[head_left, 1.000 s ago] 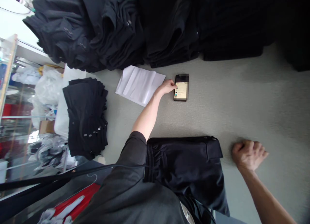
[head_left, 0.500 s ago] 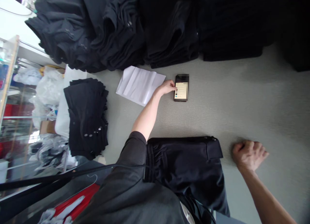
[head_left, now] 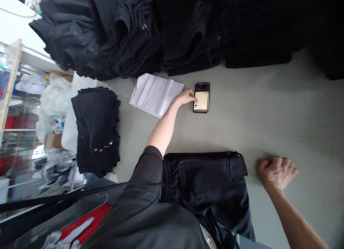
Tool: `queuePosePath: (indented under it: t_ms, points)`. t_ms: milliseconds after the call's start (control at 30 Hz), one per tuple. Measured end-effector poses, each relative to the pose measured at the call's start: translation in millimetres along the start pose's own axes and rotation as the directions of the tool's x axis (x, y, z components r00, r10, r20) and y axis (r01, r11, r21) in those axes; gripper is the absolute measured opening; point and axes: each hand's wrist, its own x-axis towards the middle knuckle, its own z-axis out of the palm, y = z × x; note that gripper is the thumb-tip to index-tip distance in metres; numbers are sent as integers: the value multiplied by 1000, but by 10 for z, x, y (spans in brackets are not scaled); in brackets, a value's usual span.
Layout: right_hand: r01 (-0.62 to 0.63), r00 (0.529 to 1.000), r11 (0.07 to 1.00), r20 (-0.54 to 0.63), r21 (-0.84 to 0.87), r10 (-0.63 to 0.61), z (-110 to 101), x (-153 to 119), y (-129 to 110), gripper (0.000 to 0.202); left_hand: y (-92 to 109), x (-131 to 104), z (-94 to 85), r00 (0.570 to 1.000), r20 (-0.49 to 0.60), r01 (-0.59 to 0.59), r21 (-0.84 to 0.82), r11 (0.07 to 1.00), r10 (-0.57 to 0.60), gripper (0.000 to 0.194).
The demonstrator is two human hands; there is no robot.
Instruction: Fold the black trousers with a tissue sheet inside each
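A smartphone [head_left: 201, 101] with a lit, cream-coloured list on its screen lies flat on the grey table [head_left: 258, 112]; part of it is pixelated. At its left edge is my left hand [head_left: 186, 97], fingers curled, with a fingertip touching the screen and nothing held. My right hand [head_left: 278, 173] rests on the table as a loose fist, apart from any object. Between my arms, close to my body, lies a folded pair of black trousers [head_left: 206, 184] with a gathered waistband on its left side. White paper sheets [head_left: 153, 94] lie beside my left hand, partly under the forearm.
Tall stacks of folded black garments [head_left: 129, 37] line the table's far side. Another stack of black garments [head_left: 96, 130] with metal snaps stands at the left. Beyond it is a glass shelf with clear plastic bags [head_left: 55, 98]. A dark strap [head_left: 80, 193] crosses the lower left.
The list on the phone screen has shifted slightly. Both hands, the trousers and the papers stay where they were.
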Motion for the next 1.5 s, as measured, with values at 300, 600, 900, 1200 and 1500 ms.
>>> queuePosePath:
  t_ms: [300, 600, 900, 1200, 1500]
  points:
    - [42, 997, 999, -70, 2, -42, 95, -15, 64, 18, 15, -2, 9, 1000, -19, 8, -5, 1000, -8, 9]
    - [40, 998, 999, -53, -9, -40, 93, -16, 73, 17, 18, 22, 42, 999, -52, 18, 47, 999, -15, 9]
    - [61, 996, 996, -66, -66, -65, 86, -28, 61, 18, 69, -47, -23, 1000, -18, 22, 63, 998, -21, 15]
    - [46, 997, 999, -63, -22, -48, 75, -9, 51, 19, -1, 12, -13, 1000, 22, -17, 31, 999, 17, 15]
    - [29, 999, 999, -20, 45, -28, -18, -13, 7, 15, 24, 21, 18, 1000, -29, 0, 33, 999, 1, 10]
